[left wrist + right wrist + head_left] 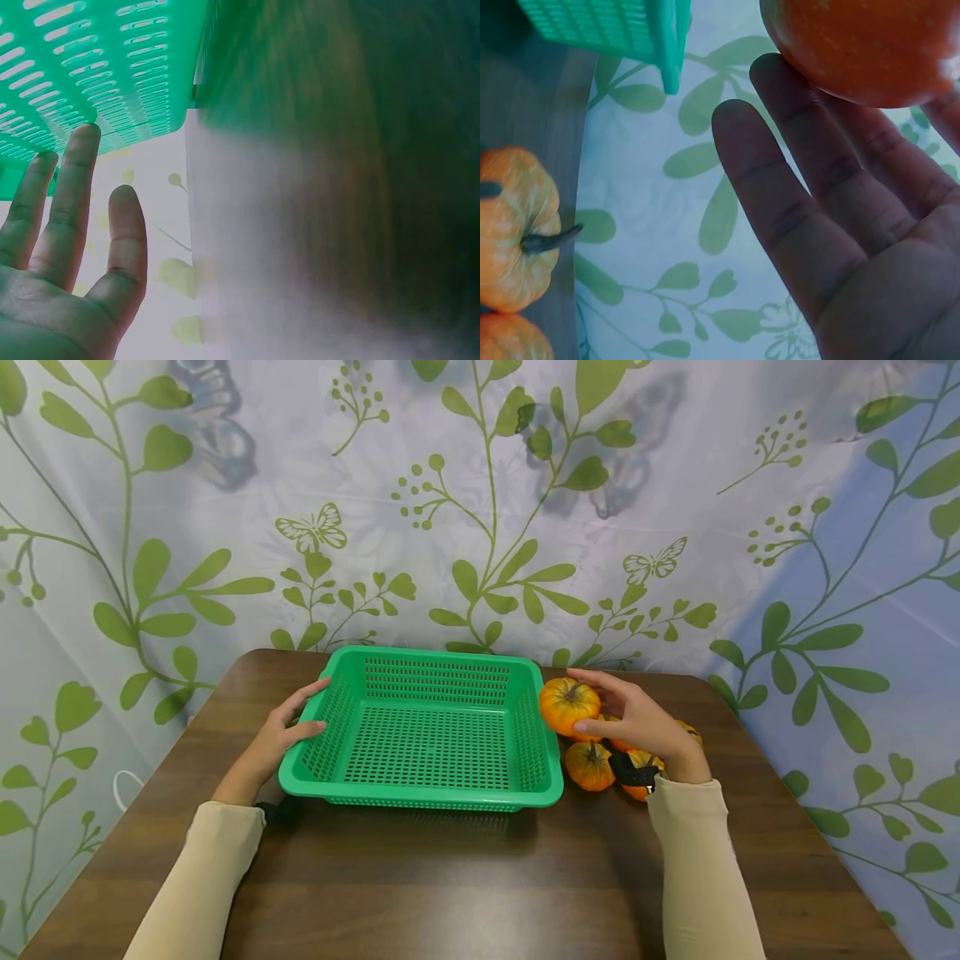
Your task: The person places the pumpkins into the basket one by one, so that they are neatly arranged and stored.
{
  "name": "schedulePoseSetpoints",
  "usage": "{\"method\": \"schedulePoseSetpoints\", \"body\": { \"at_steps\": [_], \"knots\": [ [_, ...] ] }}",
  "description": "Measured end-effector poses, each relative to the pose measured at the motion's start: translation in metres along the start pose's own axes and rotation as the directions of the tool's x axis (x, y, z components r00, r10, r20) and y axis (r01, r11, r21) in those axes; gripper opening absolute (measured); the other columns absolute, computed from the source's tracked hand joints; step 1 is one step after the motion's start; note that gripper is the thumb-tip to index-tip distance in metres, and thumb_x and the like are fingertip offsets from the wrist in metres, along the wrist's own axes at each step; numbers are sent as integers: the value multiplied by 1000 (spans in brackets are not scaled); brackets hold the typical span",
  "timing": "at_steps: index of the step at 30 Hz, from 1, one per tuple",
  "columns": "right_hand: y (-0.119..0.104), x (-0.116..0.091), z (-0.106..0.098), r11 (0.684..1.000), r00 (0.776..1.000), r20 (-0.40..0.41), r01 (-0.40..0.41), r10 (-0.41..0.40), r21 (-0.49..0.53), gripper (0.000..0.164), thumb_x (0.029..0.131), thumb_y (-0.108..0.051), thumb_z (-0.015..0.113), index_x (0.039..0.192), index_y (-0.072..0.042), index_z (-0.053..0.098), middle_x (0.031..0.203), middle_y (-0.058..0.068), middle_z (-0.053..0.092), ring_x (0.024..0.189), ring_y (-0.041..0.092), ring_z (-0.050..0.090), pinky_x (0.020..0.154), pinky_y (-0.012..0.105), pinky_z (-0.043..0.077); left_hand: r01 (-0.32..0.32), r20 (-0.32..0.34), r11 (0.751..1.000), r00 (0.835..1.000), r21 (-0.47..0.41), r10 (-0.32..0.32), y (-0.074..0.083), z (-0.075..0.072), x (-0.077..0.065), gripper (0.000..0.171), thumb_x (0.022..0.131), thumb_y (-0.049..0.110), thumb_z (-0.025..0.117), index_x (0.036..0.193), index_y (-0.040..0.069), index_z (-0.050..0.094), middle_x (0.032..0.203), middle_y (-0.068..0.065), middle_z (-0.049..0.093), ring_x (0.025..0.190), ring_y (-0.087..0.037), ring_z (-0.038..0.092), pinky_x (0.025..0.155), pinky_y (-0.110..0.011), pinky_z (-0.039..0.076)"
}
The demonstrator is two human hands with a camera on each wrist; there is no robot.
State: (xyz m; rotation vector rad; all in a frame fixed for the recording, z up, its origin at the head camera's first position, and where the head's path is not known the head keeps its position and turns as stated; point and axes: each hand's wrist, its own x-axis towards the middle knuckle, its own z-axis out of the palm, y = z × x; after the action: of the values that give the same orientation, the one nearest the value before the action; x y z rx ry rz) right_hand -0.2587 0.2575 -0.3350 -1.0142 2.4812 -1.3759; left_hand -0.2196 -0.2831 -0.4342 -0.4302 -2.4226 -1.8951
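Observation:
A green plastic basket with slotted walls and floor is in the middle of the head view, and nothing lies in it. My left hand holds its left rim, thumb over the inner side. In the left wrist view, other fingers extend along the basket's outer wall. Just beyond the right rim, my right hand grips a small orange pumpkin with a short stem between thumb and fingers. The right wrist view shows that pumpkin above the fingers, other fingertips spread below it.
More small pumpkins sit on the wooden table right of the basket, one in front and several partly hidden under my right hand and wrist. A leaf-patterned cloth hangs behind the table's far edge.

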Motion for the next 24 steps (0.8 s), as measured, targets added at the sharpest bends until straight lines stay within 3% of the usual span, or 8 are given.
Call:
{"method": "schedulePoseSetpoints", "body": {
  "at_steps": [2, 6, 9, 12, 16, 19, 21, 24],
  "knots": [
    [-3, 5, 1, 1000, 1000, 20, -6, 6, -1, 73, 99, -1, 76, 164, 2, 42, 164, 25, 44, 127, 7, 60, 104, 21, 51, -4, 1, 1000, 1000, -5, 4, 0, 0, 0, 70, 106, 8, 57, 172, 13, 33, 176, -23, 21, 157, -49, 21, 108, -39, 45],
    [-9, 14, 5, 1000, 998, 55, -11, 11, 0, 75, 98, -1, 78, 164, 2, 43, 164, 23, 45, 125, 12, 62, 104, 24, 51, -15, 2, 1000, 1000, -4, 15, -1, -1, 1, 71, 105, 8, 58, 171, 10, 32, 178, -22, 15, 161, -55, 4, 117, -74, 27],
    [-13, 20, 8, 1000, 997, 75, 2, -2, -1, 75, 97, -1, 79, 163, 2, 43, 161, 23, 49, 124, 15, 63, 105, 24, 50, -15, 3, 1000, 1000, -10, 15, -2, -1, 2, 72, 104, 8, 58, 171, 8, 32, 178, -22, 13, 161, -56, 2, 117, -81, 20],
    [-16, 26, 11, 1000, 995, 99, 11, -11, 4, 75, 97, -1, 79, 163, 3, 44, 160, 23, 50, 124, 21, 64, 107, 29, 51, -9, 0, 1000, 1000, 0, 9, -2, -1, 2, 71, 105, 8, 58, 171, 9, 32, 178, -21, 15, 161, -55, 5, 117, -72, 28],
    [-21, 33, 16, 1000, 992, 124, 8, -8, 3, 75, 97, 0, 79, 163, 4, 43, 164, 23, 45, 131, 31, 61, 111, 38, 51, -5, 1, 1000, 1000, 11, 5, -2, -1, 2, 70, 106, 10, 58, 171, 13, 33, 177, -21, 19, 159, -53, 15, 107, -38, 44],
    [-25, 39, 20, 1000, 990, 138, -2, 0, 10, 75, 96, 1, 79, 163, 3, 43, 164, 23, 45, 135, 34, 58, 111, 41, 51, -11, 3, 1000, 1000, 6, 11, -3, -2, 2, 70, 106, 10, 58, 172, 14, 33, 176, -22, 21, 157, -53, 19, 96, -20, 46],
    [-26, 44, 23, 1000, 988, 152, -9, 6, 20, 75, 97, 1, 79, 163, 3, 44, 161, 24, 49, 133, 35, 60, 109, 41, 53, -14, 3, 1000, 1000, 3, 14, -3, -2, 2, 71, 106, 9, 58, 172, 14, 33, 176, -23, 21, 157, -54, 19, 95, -19, 46],
    [-29, 50, 26, 1000, 985, 171, -12, 8, 23, 75, 97, 0, 78, 163, 2, 44, 160, 24, 49, 131, 36, 61, 107, 41, 55, -11, 0, 1000, 1000, 13, 11, -2, -2, 2, 71, 105, 9, 58, 171, 13, 33, 177, -21, 19, 159, -54, 15, 103, -31, 45]
  ]
}}
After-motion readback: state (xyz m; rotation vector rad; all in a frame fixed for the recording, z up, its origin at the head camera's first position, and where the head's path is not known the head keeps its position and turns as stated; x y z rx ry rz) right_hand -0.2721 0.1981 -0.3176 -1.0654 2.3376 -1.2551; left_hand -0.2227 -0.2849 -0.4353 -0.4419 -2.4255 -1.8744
